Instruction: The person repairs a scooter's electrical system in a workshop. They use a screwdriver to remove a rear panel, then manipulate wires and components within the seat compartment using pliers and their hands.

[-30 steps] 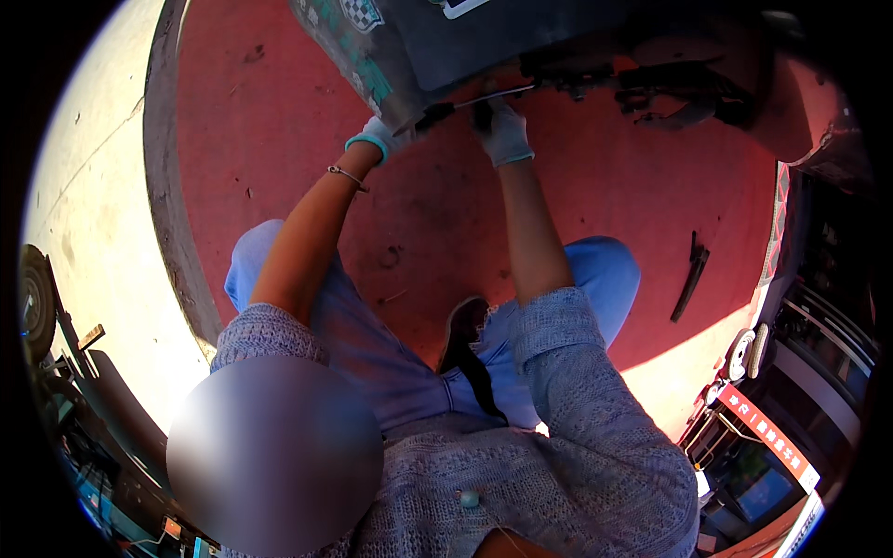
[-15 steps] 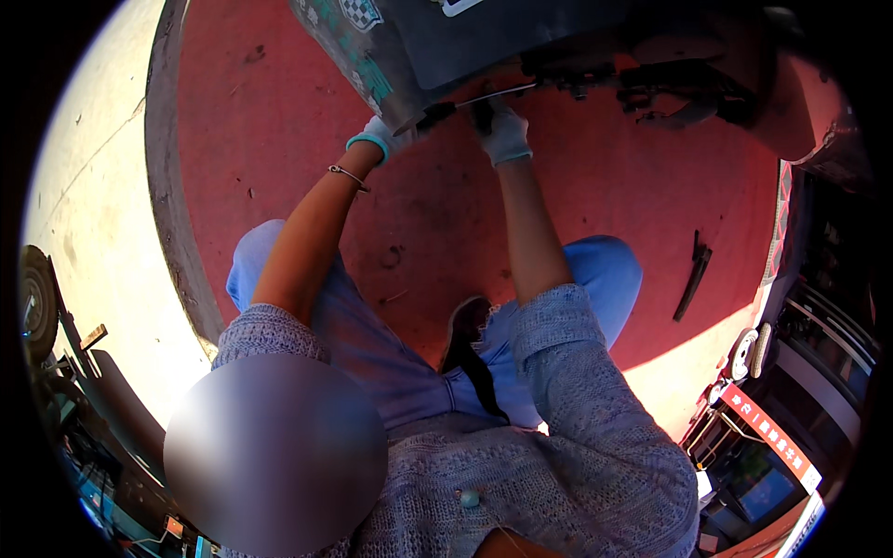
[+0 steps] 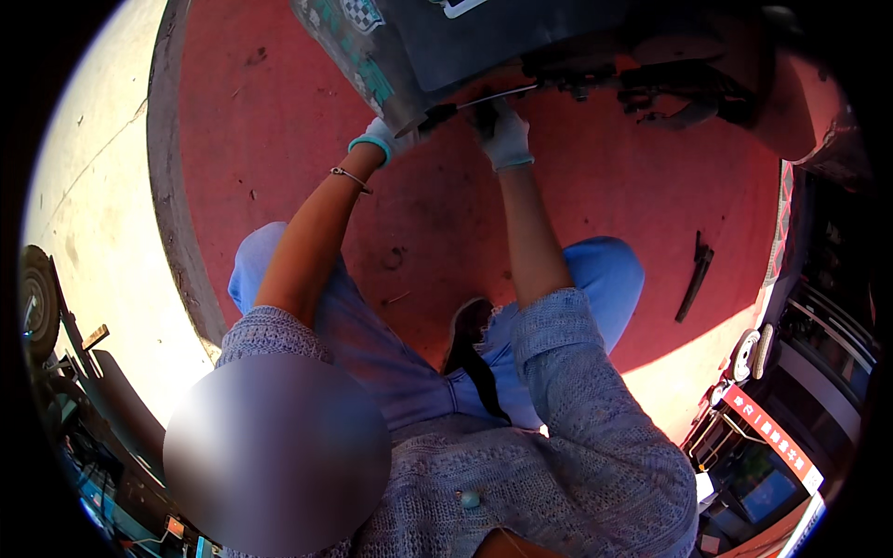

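Note:
My left hand (image 3: pixel 394 139), in a white glove with a turquoise cuff, is at the lower edge of a worn, dark vehicle panel (image 3: pixel 402 88). The panel hides part of its fingers. They close about the dark end of what looks like a long screwdriver (image 3: pixel 507 94), whose bright shaft slants up to the right toward the vehicle's dark underparts (image 3: pixel 577 84). My right hand (image 3: pixel 508 139), gloved in white, is raised just below the shaft. Its fingers are curled and dark in the shadow; whether they grip the shaft or another part is hidden.
Red floor (image 3: pixel 446 214) spreads under my bent knees. To the right lies a long black part (image 3: pixel 695 279). A pale pavement strip (image 3: pixel 102 177) runs along the left, with a wheel (image 3: pixel 37 307) at its edge. A red sign (image 3: pixel 770 435) and parked vehicles stand at the lower right.
Both hands and the tool stay almost in the same place. The whole view shifts very slightly.

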### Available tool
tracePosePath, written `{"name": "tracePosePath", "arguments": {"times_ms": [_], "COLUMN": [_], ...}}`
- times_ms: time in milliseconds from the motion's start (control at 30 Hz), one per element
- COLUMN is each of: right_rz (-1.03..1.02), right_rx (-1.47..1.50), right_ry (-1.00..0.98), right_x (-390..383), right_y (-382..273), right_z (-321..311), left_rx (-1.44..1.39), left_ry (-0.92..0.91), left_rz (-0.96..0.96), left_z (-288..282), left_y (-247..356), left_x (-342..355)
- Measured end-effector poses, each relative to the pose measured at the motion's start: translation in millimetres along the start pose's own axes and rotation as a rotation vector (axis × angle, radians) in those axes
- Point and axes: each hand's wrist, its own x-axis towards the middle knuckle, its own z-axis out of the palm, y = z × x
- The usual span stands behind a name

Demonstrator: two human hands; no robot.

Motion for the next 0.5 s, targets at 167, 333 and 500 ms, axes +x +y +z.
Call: {"name": "tracePosePath", "arguments": {"times_ms": [167, 333, 500], "right_rz": [0.038, -0.044, 0.068], "right_rx": [0.148, -0.217, 0.034], "right_ry": [-0.026, 0.022, -0.033], "right_x": [-17, 4, -5], "right_y": [-3, -8, -12], "right_z": [23, -1, 14], "left_rx": [-0.028, -0.065, -0.018], "left_ry": [-0.055, -0.101, -0.091], "left_rz": [-0.07, -0.108, -0.074], "left_z": [9, -11, -2], "left_y": [-15, 10, -2], "left_x": [-3, 2, -3]}}
